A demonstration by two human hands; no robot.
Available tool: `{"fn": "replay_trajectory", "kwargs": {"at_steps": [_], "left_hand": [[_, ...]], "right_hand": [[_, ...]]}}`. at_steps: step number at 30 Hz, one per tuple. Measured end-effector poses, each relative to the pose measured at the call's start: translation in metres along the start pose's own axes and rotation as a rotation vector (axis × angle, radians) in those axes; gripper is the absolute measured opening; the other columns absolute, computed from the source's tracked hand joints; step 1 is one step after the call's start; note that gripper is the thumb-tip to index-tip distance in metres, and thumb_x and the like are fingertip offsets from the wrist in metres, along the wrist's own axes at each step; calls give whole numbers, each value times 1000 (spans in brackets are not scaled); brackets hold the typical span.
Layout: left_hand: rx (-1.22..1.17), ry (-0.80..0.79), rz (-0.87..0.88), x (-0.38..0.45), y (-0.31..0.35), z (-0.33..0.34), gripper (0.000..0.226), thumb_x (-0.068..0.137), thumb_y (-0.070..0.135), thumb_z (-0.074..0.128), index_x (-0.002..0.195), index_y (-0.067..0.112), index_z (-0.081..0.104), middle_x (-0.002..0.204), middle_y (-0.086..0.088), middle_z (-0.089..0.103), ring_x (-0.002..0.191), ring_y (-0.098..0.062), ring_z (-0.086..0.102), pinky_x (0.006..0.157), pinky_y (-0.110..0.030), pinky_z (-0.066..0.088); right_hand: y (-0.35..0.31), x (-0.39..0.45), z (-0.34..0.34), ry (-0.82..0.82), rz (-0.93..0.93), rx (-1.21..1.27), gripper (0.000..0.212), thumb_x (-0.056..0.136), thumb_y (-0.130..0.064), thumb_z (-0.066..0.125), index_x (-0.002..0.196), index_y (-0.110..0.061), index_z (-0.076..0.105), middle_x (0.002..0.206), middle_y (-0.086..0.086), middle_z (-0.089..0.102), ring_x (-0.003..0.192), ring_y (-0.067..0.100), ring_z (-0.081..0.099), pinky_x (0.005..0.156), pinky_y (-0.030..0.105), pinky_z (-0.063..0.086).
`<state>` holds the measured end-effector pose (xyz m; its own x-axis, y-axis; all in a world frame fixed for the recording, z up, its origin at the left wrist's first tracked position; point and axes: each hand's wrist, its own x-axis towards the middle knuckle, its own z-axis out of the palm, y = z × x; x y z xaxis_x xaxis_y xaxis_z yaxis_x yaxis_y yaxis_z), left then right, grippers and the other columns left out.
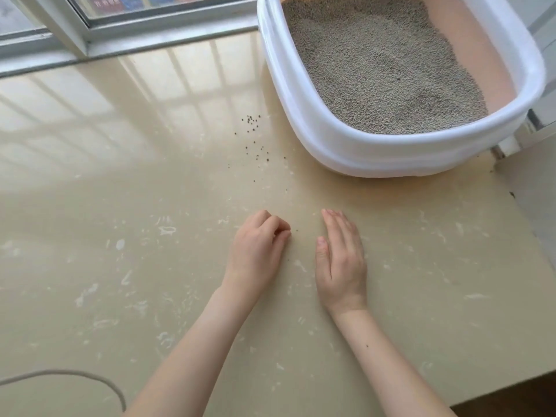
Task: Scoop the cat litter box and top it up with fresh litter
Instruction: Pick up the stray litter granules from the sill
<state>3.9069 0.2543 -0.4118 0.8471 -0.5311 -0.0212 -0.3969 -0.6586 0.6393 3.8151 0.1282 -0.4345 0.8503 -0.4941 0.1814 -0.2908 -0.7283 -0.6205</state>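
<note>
I am kneeling over the floor (150,182) with both hands low, because some grains have escaped from the litter box (331,139), which stands ahead and to my right, near the window frame (120,34). The grey litter (376,64) lies inside it, piled more toward the near corner. The spilled grains (254,136) are scattered on the tile between my hands and the box. My left hand (255,254) has its fingers (278,227) curled in together, maybe pinching a grain, but I cannot tell if they hold anything. My right hand (341,260) is flat with fingers straight and together, I think as a wall to gather grains against. No scoop is in view.
</note>
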Motion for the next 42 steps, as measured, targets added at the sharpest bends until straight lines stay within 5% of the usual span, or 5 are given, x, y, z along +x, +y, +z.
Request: {"fn": "replay_trajectory", "kwargs": {"at_steps": [5, 14, 19, 25, 42], "left_hand": [[28, -14, 72, 6, 6, 8, 27, 86, 31, 46, 86, 15, 68, 80, 1, 57, 72, -22, 56, 67, -32, 42], [338, -49, 154, 20, 24, 8, 21, 79, 21, 43, 69, 12, 59, 70, -6, 55, 57, -25, 57, 44, -27, 40], [101, -68, 17, 3, 11, -6, 8, 93, 14, 53, 92, 8, 59, 95, -9, 54, 82, -28, 56, 71, -33, 39], [16, -18, 5, -44, -4, -5, 13, 90, 20, 51, 86, 11, 60, 86, -2, 54, 77, -22, 56, 70, -27, 39], [300, 57, 130, -17, 18, 23, 27, 85, 23, 40, 72, 8, 59, 67, -11, 55, 56, -29, 56, 50, -31, 46]], "right_hand": [[-3, 0, 3, -94, -2, -230, 52, 98, -31, 26, 147, -19, 37, 151, 2, 39, 143, 22, 27, 118, 43, 18], [-3, 0, 3, -67, 6, -192, 52, 97, -31, 27, 144, -16, 42, 148, 4, 44, 141, 22, 33, 117, 43, 18], [-2, 0, 3, -63, 8, -176, 52, 97, -31, 27, 144, -14, 43, 147, 5, 45, 140, 23, 34, 117, 43, 19], [-3, 0, 3, -57, 6, -166, 52, 97, -31, 28, 143, -13, 44, 146, 7, 47, 139, 24, 35, 118, 42, 17], [-1, -1, 4, -41, 7, -141, 53, 97, -32, 25, 142, -11, 46, 145, 7, 47, 139, 24, 36, 118, 39, 16]]}}
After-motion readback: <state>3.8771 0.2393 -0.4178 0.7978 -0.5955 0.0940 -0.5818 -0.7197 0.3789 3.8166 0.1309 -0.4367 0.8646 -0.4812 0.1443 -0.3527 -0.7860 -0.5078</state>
